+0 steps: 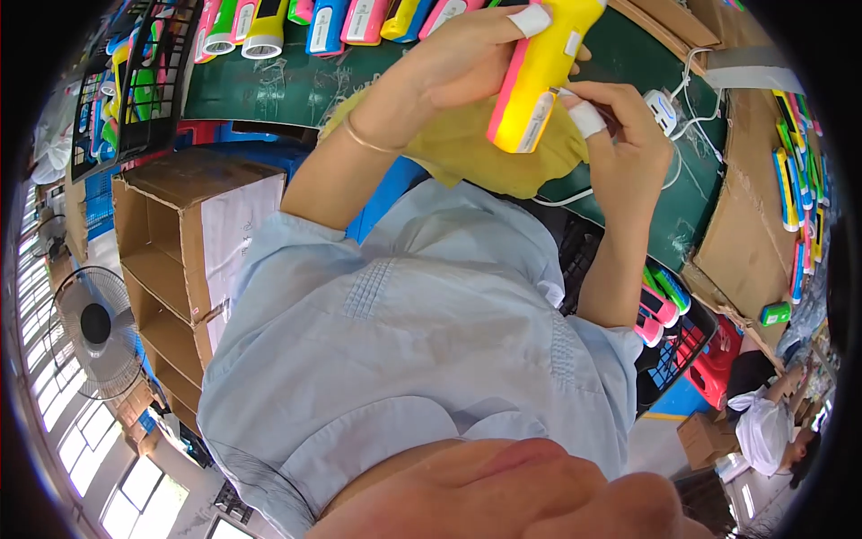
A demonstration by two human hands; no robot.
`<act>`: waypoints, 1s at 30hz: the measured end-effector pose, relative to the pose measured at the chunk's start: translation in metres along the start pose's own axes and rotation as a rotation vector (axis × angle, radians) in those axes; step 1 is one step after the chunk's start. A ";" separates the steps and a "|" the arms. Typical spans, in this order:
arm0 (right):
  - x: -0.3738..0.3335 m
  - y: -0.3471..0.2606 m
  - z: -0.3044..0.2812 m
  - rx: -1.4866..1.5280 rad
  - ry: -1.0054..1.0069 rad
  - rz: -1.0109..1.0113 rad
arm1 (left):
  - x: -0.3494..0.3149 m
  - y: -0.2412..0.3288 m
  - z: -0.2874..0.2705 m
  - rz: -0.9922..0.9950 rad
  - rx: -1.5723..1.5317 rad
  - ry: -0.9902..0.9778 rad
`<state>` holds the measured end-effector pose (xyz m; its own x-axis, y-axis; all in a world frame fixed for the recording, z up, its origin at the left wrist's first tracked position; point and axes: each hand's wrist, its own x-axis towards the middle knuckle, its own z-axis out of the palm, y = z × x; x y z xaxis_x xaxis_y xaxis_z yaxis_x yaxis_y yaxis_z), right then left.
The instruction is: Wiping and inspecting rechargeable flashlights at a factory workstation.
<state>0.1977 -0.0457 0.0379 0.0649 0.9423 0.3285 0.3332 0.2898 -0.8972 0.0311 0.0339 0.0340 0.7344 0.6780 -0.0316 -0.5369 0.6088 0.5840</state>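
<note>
A yellow flashlight (544, 70) with a pink side strip and a pale panel is tilted over the green table. My left hand (467, 56) is closed around its upper part, a white wrap on the thumb. Beside the flashlight's right edge, my right hand (621, 126) has thumb and forefinger pinched together near the pale panel; its thumb also carries a white wrap. Whatever sits between those fingertips is too small to make out. Beneath both hands lies a mustard-yellow cloth (449, 153).
Several colourful flashlights (364, 20) line the table's far left. A white charger (662, 112) with cables lies right of my hand. Cardboard shelving (171, 251), a black basket (148, 99) and a fan (94, 322) stand left. Another person (765, 429) is at lower right.
</note>
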 end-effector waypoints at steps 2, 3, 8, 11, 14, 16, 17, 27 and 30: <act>0.002 -0.010 0.006 -0.371 -0.020 -0.265 | 0.003 -0.011 -0.012 0.030 0.076 0.067; 0.003 -0.013 0.009 -0.434 -0.012 -0.309 | 0.005 -0.016 -0.015 0.064 0.154 0.129; 0.011 -0.013 -0.020 0.314 -0.607 -0.002 | -0.006 -0.017 0.006 0.229 0.127 0.081; -0.005 -0.030 -0.007 0.050 -0.436 -0.079 | -0.004 0.003 0.015 0.459 0.541 0.020; -0.032 -0.005 0.015 -0.183 -0.329 -0.524 | -0.008 -0.006 0.023 0.349 0.104 0.161; -0.042 0.001 0.008 -0.205 -0.368 -0.657 | -0.009 -0.013 0.015 0.304 0.009 0.184; -0.047 0.002 0.007 -0.231 -0.413 -0.795 | -0.009 -0.017 0.009 0.268 -0.090 0.209; -0.040 0.014 0.033 -0.014 -0.099 -0.094 | -0.042 -0.053 -0.023 0.541 0.939 -0.110; -0.042 0.030 0.026 0.197 -0.218 -0.057 | -0.055 -0.047 -0.001 0.630 1.202 -0.192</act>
<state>0.1800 -0.0726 -0.0105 -0.1591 0.9311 0.3284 0.1403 0.3505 -0.9260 0.0158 -0.0312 0.0081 0.6006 0.5770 0.5534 -0.1834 -0.5743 0.7978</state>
